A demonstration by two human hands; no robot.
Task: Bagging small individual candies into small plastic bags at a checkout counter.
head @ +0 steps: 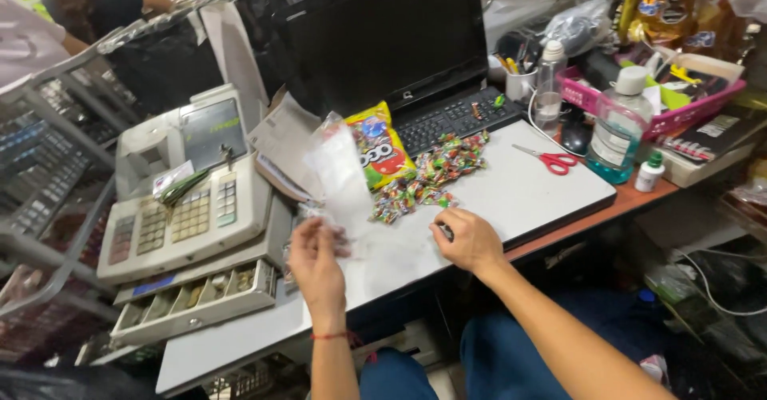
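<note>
Cash register [180,208] at 9 o'clock of the table [527,196], pale grey; its coin drawer [196,300] stands pulled out at 7 o'clock, coins visible in the compartments.

Left hand [315,260] at 6 o'clock: fingers pinched on the lower edge of a clear plastic bag [339,172], which rises upright from the grip toward 12 o'clock. Bag looks empty or nearly so; contents cannot be made out through the glare.

Yellow snack packet [379,148] lies just past the bag, toward 12 o'clock, partly on the black keyboard [451,116] of the dark monitor [383,36].

Pile of small wrapped candies [427,176], mixed colours, spread loose on the white table surface at centre, running from 12 o'clock down toward the right hand.

Right hand [471,240] at 5 o'clock: knuckles up, fingers curled down onto the table at the near end of the pile. Whether a candy is held under the fingers cannot be told.

Red-handled scissors [551,159] at 2 o'clock, apart from the pile. Bottle of blue liquid [615,132] and pink basket [679,108] at 3 o'clock.

Progress, judged: nearly all candies lie loose on the table; none seen inside the bag. Early stage, bulk of the pile unhandled.
</note>
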